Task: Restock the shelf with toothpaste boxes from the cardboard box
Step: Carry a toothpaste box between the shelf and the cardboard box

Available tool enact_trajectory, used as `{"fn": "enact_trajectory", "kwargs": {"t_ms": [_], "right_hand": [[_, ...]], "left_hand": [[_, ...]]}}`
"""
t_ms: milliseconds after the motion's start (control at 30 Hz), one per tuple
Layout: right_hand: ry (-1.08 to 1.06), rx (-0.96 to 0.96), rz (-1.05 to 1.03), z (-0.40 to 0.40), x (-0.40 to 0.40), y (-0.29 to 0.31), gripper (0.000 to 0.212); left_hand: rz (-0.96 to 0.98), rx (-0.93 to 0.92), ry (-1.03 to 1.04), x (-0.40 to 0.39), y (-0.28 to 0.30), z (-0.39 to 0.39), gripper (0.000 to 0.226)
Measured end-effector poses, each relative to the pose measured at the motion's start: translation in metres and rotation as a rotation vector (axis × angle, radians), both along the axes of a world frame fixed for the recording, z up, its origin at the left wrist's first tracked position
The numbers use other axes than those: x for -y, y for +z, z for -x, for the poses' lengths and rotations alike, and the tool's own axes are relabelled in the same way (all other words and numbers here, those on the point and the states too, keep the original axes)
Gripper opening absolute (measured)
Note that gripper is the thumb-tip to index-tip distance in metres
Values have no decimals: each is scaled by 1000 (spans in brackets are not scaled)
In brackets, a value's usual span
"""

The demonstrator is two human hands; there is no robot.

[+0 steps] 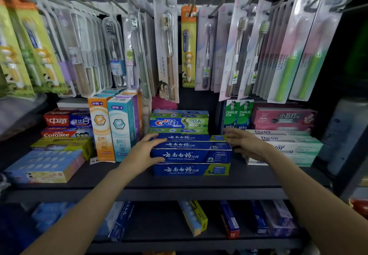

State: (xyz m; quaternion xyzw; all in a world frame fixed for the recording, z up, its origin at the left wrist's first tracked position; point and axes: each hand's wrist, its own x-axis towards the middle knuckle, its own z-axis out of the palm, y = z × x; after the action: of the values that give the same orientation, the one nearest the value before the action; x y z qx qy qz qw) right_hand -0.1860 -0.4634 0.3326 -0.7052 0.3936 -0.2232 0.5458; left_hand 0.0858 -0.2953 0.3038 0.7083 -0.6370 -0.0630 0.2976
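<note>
**Both hands on the blue toothpaste stack, middle of the shelf**

So the person's got both arms stretched out to the dark shelf (179, 183). The blue toothpaste boxes (191, 155) sit stacked dead centre on it, long sides facing out, white lettering on the front. The left hand (142, 153) is on the left end of the stack, fingers laid over the top box and thumb down the end, so it's gripping that end. The right hand (247, 145) is at the right end, fingers stretched out fairly straight against the boxes; looks more like a flat press than a grab.

Right behind the stack are green Crest boxes (179, 122). Left of it, two tall upright boxes (111, 129), then red Colgate boxes (66, 133). On the right, white Doctor boxes (286, 145) with green Darlie boxes (238, 114) behind. Packaged toothbrushes (167, 45) hang on pegs above everything.
</note>
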Motion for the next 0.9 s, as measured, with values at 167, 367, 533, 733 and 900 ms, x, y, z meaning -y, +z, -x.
{"fn": "enact_trajectory", "kwargs": {"t_ms": [167,367,533,733,900], "right_hand": [[134,-140,71,0,-1,9,36],[163,-228,190,-7,-6,12,43],[65,-279,437,-14,-16,12,39],[22,-193,698,15,-34,70,34],[53,-1,531,40,-40,78,31]], "left_hand": [[81,-106,6,-9,3,-6,55],[19,-195,7,-32,7,-20,49],[21,-226,15,-40,5,-25,46],[47,-342,67,-34,9,-24,48],[69,-348,56,-7,9,-8,49]]}}
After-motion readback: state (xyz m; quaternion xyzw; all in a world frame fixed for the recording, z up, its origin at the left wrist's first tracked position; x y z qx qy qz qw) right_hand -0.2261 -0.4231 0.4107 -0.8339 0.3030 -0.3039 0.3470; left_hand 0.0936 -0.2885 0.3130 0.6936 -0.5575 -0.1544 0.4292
